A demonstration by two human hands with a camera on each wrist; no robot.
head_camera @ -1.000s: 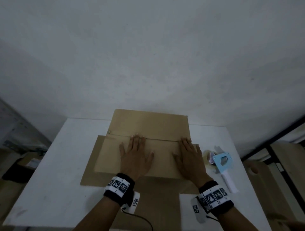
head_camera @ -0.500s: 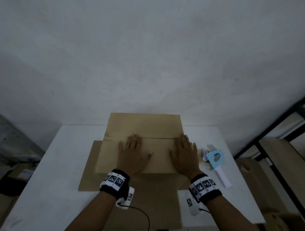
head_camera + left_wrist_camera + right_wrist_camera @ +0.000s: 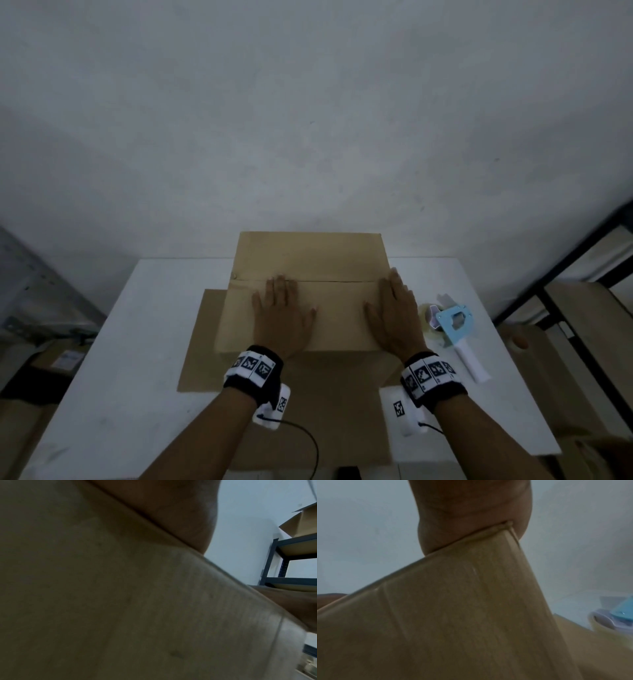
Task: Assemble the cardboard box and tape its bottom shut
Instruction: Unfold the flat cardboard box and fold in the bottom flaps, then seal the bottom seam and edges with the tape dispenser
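The cardboard box [image 3: 310,270] stands mid-surface with its two flaps folded down, meeting at a seam. We press both hands flat on the near flap — left hand [image 3: 282,317] by the middle, right hand [image 3: 394,317] at the right edge, fingers straight. A blue tape dispenser [image 3: 454,325] lies just right of the box on the white surface [image 3: 137,342].
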